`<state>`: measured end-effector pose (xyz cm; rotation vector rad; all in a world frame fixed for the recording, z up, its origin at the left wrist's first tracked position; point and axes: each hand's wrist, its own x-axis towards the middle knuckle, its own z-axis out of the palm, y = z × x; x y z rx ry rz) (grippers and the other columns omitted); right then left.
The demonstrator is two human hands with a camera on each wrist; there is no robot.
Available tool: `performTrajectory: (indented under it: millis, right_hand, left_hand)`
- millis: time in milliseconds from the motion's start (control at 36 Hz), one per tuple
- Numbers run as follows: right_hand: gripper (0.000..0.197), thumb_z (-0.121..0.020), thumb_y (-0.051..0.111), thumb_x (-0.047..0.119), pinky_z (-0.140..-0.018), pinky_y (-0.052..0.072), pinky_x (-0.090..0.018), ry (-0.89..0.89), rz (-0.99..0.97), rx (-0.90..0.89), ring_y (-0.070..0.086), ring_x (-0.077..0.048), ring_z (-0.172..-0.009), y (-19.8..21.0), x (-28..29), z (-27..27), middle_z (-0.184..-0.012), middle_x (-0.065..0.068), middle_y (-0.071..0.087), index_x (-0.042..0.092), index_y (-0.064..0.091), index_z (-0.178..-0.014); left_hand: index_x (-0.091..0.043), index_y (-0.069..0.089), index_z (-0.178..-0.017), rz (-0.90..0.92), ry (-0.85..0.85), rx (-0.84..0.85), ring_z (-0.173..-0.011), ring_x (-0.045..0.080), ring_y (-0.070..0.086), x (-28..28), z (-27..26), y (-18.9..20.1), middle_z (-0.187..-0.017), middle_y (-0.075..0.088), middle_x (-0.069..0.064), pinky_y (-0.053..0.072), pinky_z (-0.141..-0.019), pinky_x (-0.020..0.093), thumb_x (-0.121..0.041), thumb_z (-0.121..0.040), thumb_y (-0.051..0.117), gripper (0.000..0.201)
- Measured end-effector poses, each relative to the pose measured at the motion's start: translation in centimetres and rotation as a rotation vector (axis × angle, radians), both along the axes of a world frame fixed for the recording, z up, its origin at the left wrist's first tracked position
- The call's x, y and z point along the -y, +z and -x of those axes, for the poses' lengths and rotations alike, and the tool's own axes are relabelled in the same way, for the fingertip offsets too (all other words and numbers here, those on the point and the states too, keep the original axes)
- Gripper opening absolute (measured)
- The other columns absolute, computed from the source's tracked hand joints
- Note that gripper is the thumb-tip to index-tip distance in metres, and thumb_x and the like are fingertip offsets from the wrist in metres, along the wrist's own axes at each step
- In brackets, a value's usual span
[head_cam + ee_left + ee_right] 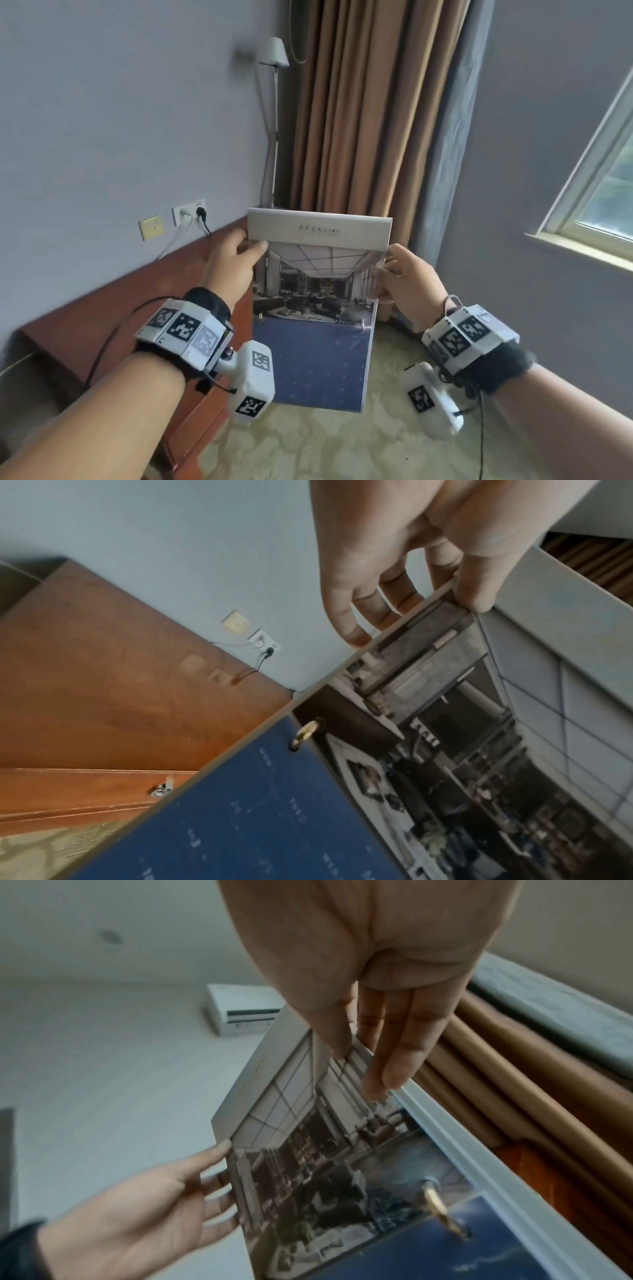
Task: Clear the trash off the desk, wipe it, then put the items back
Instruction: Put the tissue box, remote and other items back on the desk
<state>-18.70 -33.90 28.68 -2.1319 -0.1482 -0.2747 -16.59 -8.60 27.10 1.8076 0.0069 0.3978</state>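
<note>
A ring-bound desk calendar (317,291) with a photo page above and a blue page below is held up in the air, off the right end of the reddish wooden desk (113,308). My left hand (236,255) pinches its upper left edge, thumb on the front and fingers behind; the left wrist view shows the calendar (428,750) and my left hand (411,588) the same way. My right hand (402,274) pinches the upper right edge. In the right wrist view, my right hand (363,1047) has its thumb on the front of the calendar (325,1164).
The desk runs along the grey wall with wall sockets (189,211) and plugged cables. A floor lamp (274,102) and brown curtains (370,120) stand behind the calendar. Patterned carpet (325,445) lies below, and a window (603,192) is at the right.
</note>
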Motion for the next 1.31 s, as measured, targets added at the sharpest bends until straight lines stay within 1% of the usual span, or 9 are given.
performTrajectory:
  millis: [111, 222, 472, 611, 778, 889, 1055, 1167, 1305]
  right_hand:
    - [0.013, -0.094, 0.051, 0.009, -0.068, 0.059, -0.048, -0.011, -0.092, -0.078, 0.067, -0.025, -0.063, 0.1, 4.5, -0.7, -0.087, -0.016, 0.069, 0.017, 0.058, -0.102]
    - [0.011, -0.096, 0.050, 0.017, -0.059, 0.058, -0.036, -0.025, -0.134, -0.082, 0.063, -0.016, -0.055, -0.3, 7.2, -1.8, -0.097, -0.015, 0.069, 0.011, 0.058, -0.103]
    - [0.010, -0.097, 0.048, 0.020, -0.044, 0.038, -0.022, -0.073, -0.031, -0.032, 0.062, -0.021, -0.059, -1.4, 8.4, -6.7, -0.092, -0.004, 0.072, 0.022, 0.056, -0.092]
    - [0.016, -0.096, 0.045, 0.011, -0.041, 0.032, -0.022, -0.043, -0.055, -0.033, 0.039, -0.012, -0.045, -1.9, 7.0, -11.2, -0.082, -0.009, 0.069, 0.022, 0.056, -0.092]
    - [0.010, -0.097, 0.047, 0.024, -0.044, 0.035, -0.019, -0.057, -0.053, -0.019, 0.040, -0.009, -0.047, -2.2, 4.2, -17.3, -0.067, 0.011, 0.063, 0.020, 0.056, -0.094]
    - [0.012, -0.099, 0.046, 0.024, -0.043, 0.037, -0.020, -0.058, -0.061, 0.001, 0.041, -0.009, -0.047, -1.8, 2.7, -21.3, -0.076, 0.009, 0.068, 0.014, 0.053, -0.102]
    - [0.020, -0.098, 0.046, 0.028, -0.047, 0.041, -0.031, -0.054, -0.056, -0.016, 0.047, -0.026, -0.052, -1.9, 2.1, -28.5, -0.095, -0.018, 0.070, 0.010, 0.053, -0.103]
    - [0.020, -0.097, 0.048, 0.026, -0.053, 0.038, -0.030, -0.028, -0.068, -0.030, 0.042, -0.017, -0.057, -2.4, 2.6, -33.1, -0.082, -0.012, 0.066, 0.010, 0.054, -0.106]
    - [0.016, -0.095, 0.048, 0.021, -0.061, 0.041, -0.033, 0.063, -0.058, -0.033, 0.048, -0.018, -0.068, -3.3, 3.8, -40.8, -0.091, -0.012, 0.070, 0.014, 0.053, -0.108]
  left_hand:
    - [-0.016, 0.060, -0.115, -0.052, -0.011, -0.010, -0.098, 0.026, 0.063, 4.5, -0.8, 0.3, -0.107, 0.067, 0.006, 0.053, -0.083, 0.039, -0.042, -0.086, 0.059, 0.039]
    - [-0.017, 0.056, -0.125, -0.092, 0.013, -0.042, -0.113, 0.024, 0.058, 7.1, -2.0, 0.0, -0.123, 0.062, 0.004, 0.047, -0.097, 0.042, -0.053, -0.080, 0.059, 0.058]
    - [-0.027, 0.057, -0.104, -0.136, 0.005, -0.004, -0.102, 0.021, 0.061, 8.6, -6.7, -1.4, -0.107, 0.066, -0.004, 0.049, -0.092, 0.044, -0.035, -0.090, 0.058, 0.016]
    - [-0.021, 0.056, -0.108, -0.187, 0.007, 0.020, -0.100, 0.019, 0.058, 7.7, -10.6, -2.1, -0.103, 0.063, -0.005, 0.043, -0.084, 0.032, -0.029, -0.094, 0.055, 0.016]
    - [-0.012, 0.056, -0.123, -0.236, 0.049, 0.031, -0.095, 0.010, 0.044, 5.6, -16.1, -2.7, -0.101, 0.047, -0.010, 0.029, -0.075, 0.020, -0.026, -0.096, 0.055, 0.031]
    - [-0.016, 0.055, -0.123, -0.240, 0.038, 0.016, -0.096, 0.007, 0.043, 4.4, -19.7, -2.4, -0.104, 0.048, -0.013, 0.029, -0.073, 0.017, -0.027, -0.096, 0.053, 0.029]
    - [-0.017, 0.051, -0.131, -0.205, 0.035, -0.036, -0.117, 0.019, 0.053, 3.7, -26.2, -2.3, -0.129, 0.057, -0.003, 0.040, -0.091, 0.029, -0.033, -0.096, 0.053, 0.039]
    - [-0.025, 0.055, -0.120, -0.182, 0.049, -0.015, -0.099, 0.021, 0.058, 4.2, -30.2, -2.7, -0.114, 0.062, -0.006, 0.047, -0.083, 0.037, -0.033, -0.095, 0.052, 0.027]
    - [-0.021, 0.056, -0.124, -0.151, 0.118, -0.030, -0.113, 0.021, 0.057, 5.4, -36.7, -3.8, -0.123, 0.061, -0.003, 0.048, -0.096, 0.048, -0.035, -0.093, 0.054, 0.034]
